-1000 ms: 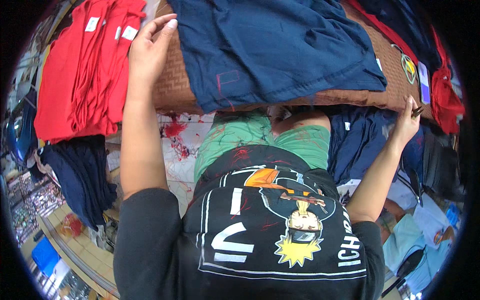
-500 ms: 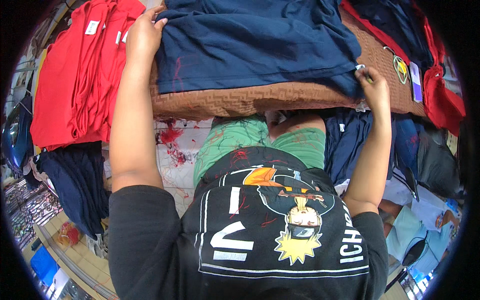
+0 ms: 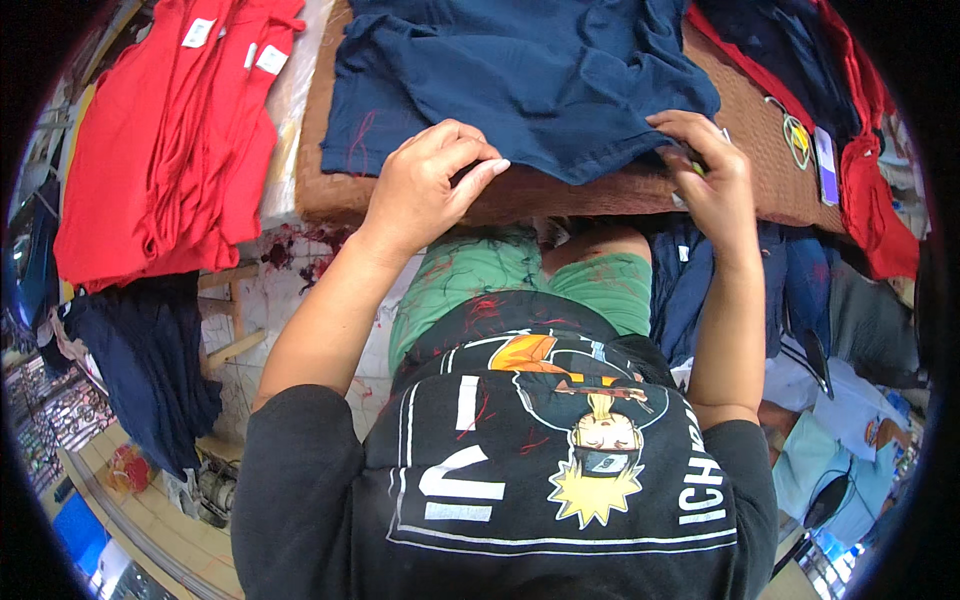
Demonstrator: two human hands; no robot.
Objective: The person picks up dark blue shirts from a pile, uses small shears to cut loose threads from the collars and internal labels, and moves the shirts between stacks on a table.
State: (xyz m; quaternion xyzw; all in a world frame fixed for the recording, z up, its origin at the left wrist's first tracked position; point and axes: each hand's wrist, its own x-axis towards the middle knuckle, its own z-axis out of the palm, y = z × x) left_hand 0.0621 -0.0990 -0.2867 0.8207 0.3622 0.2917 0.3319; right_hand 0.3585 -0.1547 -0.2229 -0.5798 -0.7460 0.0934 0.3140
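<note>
- A navy-blue cloth garment (image 3: 520, 85) lies spread at the top centre of the frame, a loose red thread (image 3: 362, 142) near its lower left corner.
- Beneath it, a brown, textured fabric-covered surface (image 3: 600, 203) shows along the garment's lower and right edges.
- The left hand (image 3: 430, 180), just above centre, is at the garment's lower edge, fingers bent and thumb stretched toward the right; I cannot tell whether they pinch the cloth.
- The right hand (image 3: 712, 175), upper right of centre, has its fingers bent at the garment's lower right corner; whether they grip it is unclear.
- A pile of red cloth garments (image 3: 165, 150) with white tags fills the upper left.
- A thin pale-green coiled cord (image 3: 797, 140) lies at the upper right, beside a flat purple-and-white item (image 3: 826, 165).
</note>
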